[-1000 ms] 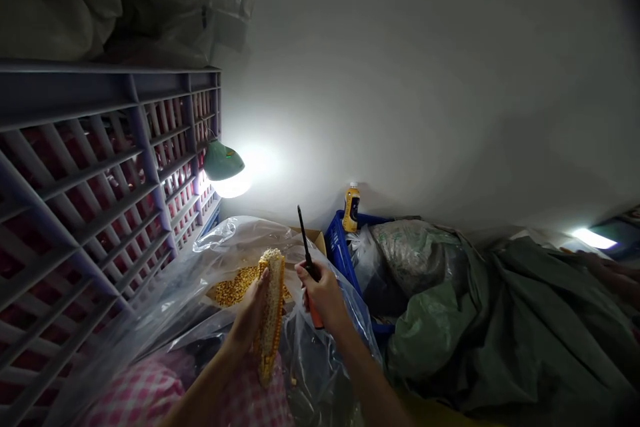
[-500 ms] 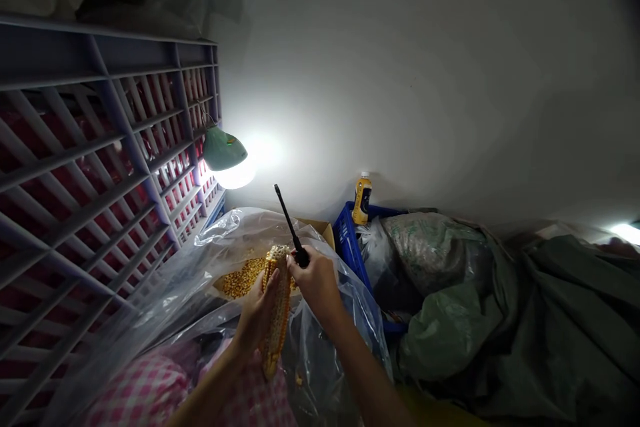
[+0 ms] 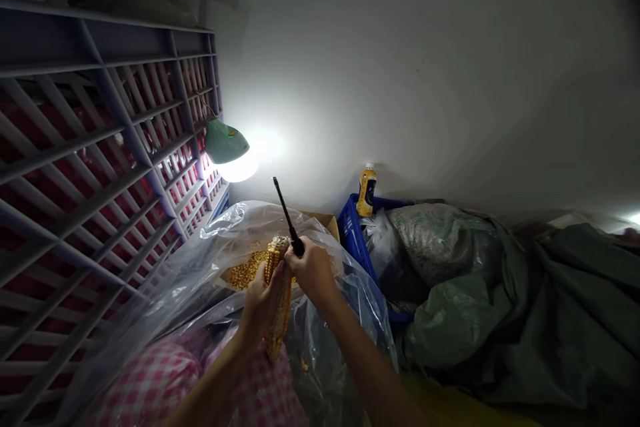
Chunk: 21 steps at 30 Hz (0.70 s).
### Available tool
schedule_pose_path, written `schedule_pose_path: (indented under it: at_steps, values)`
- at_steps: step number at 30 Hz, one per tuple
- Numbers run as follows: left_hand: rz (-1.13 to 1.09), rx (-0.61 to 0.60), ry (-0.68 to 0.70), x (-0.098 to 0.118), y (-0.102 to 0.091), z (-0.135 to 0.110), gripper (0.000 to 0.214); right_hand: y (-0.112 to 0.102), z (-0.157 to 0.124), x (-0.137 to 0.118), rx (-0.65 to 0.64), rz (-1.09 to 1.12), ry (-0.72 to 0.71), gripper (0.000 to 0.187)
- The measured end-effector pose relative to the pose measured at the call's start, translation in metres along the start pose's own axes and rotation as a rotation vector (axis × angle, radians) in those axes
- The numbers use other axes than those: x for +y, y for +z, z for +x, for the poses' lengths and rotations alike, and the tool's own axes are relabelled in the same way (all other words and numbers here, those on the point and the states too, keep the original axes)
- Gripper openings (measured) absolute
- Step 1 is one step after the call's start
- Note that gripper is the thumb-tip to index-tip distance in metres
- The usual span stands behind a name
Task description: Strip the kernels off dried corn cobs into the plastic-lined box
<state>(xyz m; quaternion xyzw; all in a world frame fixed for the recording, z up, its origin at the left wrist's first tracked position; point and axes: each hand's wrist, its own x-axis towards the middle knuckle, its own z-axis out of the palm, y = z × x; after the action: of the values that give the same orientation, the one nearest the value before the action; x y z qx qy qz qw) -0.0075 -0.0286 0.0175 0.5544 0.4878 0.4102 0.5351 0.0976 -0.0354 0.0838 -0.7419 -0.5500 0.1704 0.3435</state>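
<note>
The left hand [image 3: 260,300], forearm slanting inward, has its fingers wrapped round a long yellow corn cob [image 3: 281,323], tilted over the clear plastic sheet [image 3: 363,293] beside loose golden kernels [image 3: 245,272]. The right hand [image 3: 315,273], at the cob's upper end, grips a slim black screwdriver [image 3: 285,213], tip upward. The yellow plastic bottle [image 3: 367,195] at the blue plastic crate's [image 3: 354,240] far left corner bears a dark label, its writing unreadable.

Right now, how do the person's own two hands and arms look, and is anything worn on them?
The left hand and the right hand are bare, without gloves. No sleeve, watch or bracelet shows on the left forearm or the right forearm. Pink-and-white checked cloth shows below, possibly clothing.
</note>
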Motion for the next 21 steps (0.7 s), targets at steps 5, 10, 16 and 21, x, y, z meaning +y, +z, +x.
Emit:
schedule_pose_path:
  at_steps: [5, 10, 16, 21]
  values:
    - [0.153, 0.076, 0.008, 0.008, 0.0, -0.005, 0.038, 0.011, -0.004, -0.004, 0.044, -0.014, 0.076, 0.016]
    - [0.135, 0.106, 0.013, 0.015, -0.003, -0.01, 0.032, 0.018, -0.011, -0.007, 0.111, 0.0, 0.119, 0.015]
    - [-0.25, 0.037, -0.149, 0.016, -0.013, 0.001, 0.047, 0.008, -0.006, 0.021, 0.094, 0.302, 0.189, 0.02]
    - [-0.593, -0.153, -0.517, 0.025, -0.018, 0.005, 0.058, 0.007, -0.003, 0.046, 0.069, 0.455, 0.267, 0.02]
